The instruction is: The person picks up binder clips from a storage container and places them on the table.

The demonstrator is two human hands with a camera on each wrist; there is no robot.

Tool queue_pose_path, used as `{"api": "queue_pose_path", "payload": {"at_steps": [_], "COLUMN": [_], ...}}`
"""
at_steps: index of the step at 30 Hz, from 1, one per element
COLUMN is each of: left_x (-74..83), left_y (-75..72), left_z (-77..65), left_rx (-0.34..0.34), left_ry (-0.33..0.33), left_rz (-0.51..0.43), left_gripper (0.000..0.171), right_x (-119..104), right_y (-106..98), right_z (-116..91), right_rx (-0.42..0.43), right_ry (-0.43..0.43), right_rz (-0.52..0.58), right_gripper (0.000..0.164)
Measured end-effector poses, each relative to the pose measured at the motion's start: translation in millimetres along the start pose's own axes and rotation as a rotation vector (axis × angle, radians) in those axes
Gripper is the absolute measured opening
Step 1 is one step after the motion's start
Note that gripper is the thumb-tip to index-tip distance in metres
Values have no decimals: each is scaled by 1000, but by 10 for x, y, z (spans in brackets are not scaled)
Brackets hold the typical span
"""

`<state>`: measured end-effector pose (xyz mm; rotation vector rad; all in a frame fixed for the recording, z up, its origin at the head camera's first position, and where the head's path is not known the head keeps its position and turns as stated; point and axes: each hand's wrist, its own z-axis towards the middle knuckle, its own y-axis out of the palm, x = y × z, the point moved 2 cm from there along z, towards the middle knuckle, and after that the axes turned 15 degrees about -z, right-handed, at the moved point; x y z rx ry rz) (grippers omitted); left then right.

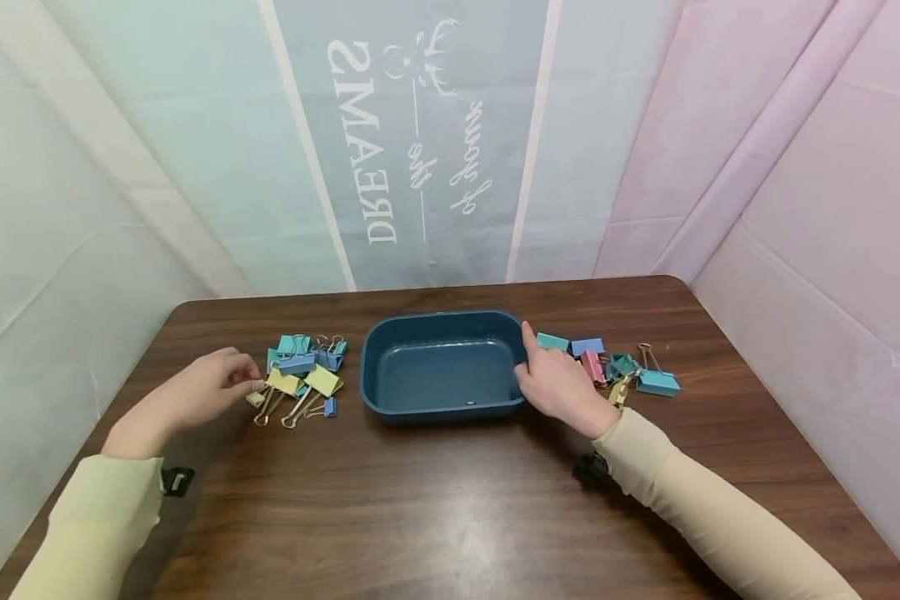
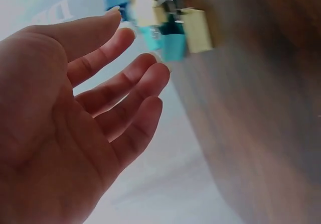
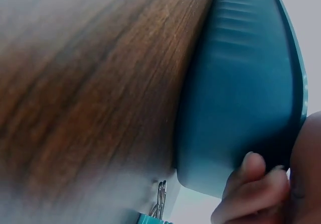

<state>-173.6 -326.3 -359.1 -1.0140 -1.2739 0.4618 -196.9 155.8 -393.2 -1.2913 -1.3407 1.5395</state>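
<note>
A dark blue plastic tray (image 1: pixel 453 375) stands in the middle of the table. My right hand (image 1: pixel 562 383) holds its right end, the thumb over the rim and the index finger stretched along it. In the right wrist view, bent fingers (image 3: pixel 253 186) lie against the tray's outer wall (image 3: pixel 241 93). My left hand (image 1: pixel 213 385) hovers beside the left pile of binder clips, fingers loosely bent. Yellow binder clips (image 1: pixel 322 381) and blue ones (image 1: pixel 297 364) are nearest it. The left wrist view has nothing between the fingers (image 2: pixel 135 128), with a yellow binder clip (image 2: pixel 197 30) beyond the fingertips.
Right of the tray, behind my right hand, lies another group of binder clips: teal (image 1: pixel 658 383), pink (image 1: pixel 592 367) and blue (image 1: pixel 587 346). A small blue clip (image 1: pixel 330 407) lies at the left pile's front. Behind the brown table (image 1: pixel 450 500) hangs a printed cloth (image 1: pixel 435 167).
</note>
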Motion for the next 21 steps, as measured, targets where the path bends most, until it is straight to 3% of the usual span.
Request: {"api": "queue_pose_path", "payload": {"at_steps": [9, 14, 17, 21], "left_x": [452, 728, 868, 1050], "left_y": [6, 106, 203, 406], "left_z": [79, 163, 248, 384], "left_rx": [11, 4, 61, 194], "left_ry": [117, 109, 87, 86], "left_rz": [46, 97, 165, 198], "left_gripper": [4, 8, 11, 12], "right_x": [-3, 15, 34, 69], "right_y": [10, -10, -49, -100], "right_z": [10, 6, -8, -30], "right_rx": [33, 49, 72, 118], "right_ry": [-6, -16, -15, -17], "right_rz": [-20, -32, -42, -64], "right_gripper": [67, 65, 62, 59]}}
